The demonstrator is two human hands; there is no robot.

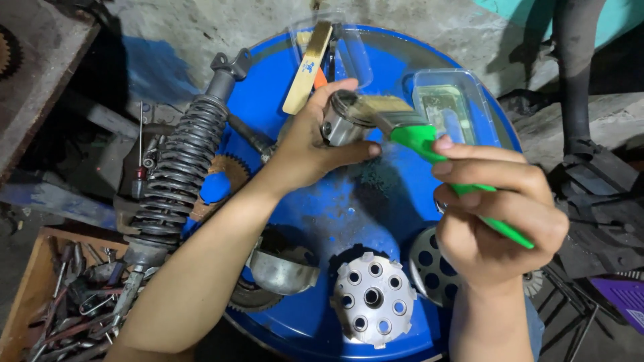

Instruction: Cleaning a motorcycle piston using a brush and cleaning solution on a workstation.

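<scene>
My left hand point(310, 144) grips a small grey metal piston point(341, 122) above the blue drum top point(365, 201). My right hand point(493, 218) holds a paintbrush with a green handle point(429, 144); its pale bristles point(379, 107) lie across the top of the piston. A clear plastic container point(453, 107) with some liquid stands on the drum just behind the brush.
On the drum lie a perforated clutch hub point(372, 298), a perforated round plate point(429, 258), a metal cup-shaped part point(282, 268) and a yellowish flat stick point(307, 67). A coil shock absorber point(178, 174) leans at the drum's left. A wooden box of tools point(60, 295) sits bottom left.
</scene>
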